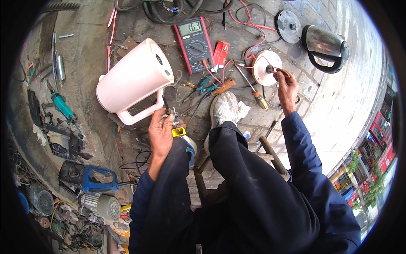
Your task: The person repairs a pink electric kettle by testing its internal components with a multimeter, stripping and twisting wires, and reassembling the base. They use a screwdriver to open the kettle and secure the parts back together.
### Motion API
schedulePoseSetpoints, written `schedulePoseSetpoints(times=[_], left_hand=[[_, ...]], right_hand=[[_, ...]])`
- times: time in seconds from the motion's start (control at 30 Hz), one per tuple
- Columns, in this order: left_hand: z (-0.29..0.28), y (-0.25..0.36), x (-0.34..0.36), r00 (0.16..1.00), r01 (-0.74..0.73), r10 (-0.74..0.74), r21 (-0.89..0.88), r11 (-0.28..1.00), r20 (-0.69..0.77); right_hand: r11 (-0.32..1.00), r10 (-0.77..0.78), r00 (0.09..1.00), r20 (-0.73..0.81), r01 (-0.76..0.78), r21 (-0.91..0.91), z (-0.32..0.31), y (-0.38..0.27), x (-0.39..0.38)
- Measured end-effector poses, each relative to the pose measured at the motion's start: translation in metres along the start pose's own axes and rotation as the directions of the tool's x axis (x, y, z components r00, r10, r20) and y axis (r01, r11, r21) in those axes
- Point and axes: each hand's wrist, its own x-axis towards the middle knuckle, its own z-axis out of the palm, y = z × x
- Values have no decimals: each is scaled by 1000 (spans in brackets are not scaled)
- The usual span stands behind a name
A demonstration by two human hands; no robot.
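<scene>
The paved ground (306,91) spread beneath both grips and carried the larger things. Largest of these, the pink kettle body (131,82) lay on its side ahead and to the left of the left grip (161,134), its handle reaching down to just beside those fingertips; whether they touched it I could not tell. The dark see-through kettle (325,44) lay on its side ahead and to the right of the right grip (288,92). The red-and-black multimeter (195,44) lay well ahead of the left grip and to the left of the right one. The pale round base (263,75) was just left of the right grip's fingertips, with the dark disc (289,21) farther ahead. The orange-handled screwdriver (259,100) lay to the left of the right grip. The left grip was pinched around a small yellow-and-metal piece (179,132); the right was narrowed on a slim red piece (284,73), directed toward the base's dark centre.
</scene>
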Motion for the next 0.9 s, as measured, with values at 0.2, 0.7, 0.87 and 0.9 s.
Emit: schedulePoseSetpoints(times=[0.2, 0.7, 0.87, 0.9], left_hand=[[0, -1, 0, 1000, -1, 1, -12, 1000, -4], [1, 1, 1, 1000, -19, 19, 2, 1000, -3], [1, 0, 0, 1000, 13, -13, -12, 1000, -9], [1, -1, 0, 1000, 16, -16, -15, 1000, -8]], right_hand=[[1000, 2, 1000, 5, -2, 11, 0, 1, 1], [1000, -18, 1000, 11, 18, 23, -1, 0, 1], [958, 189, 981, 39, -193, 212, -2, -55, -6], [929, 277, 958, 69, -285, 235, -2, -72, -9]])
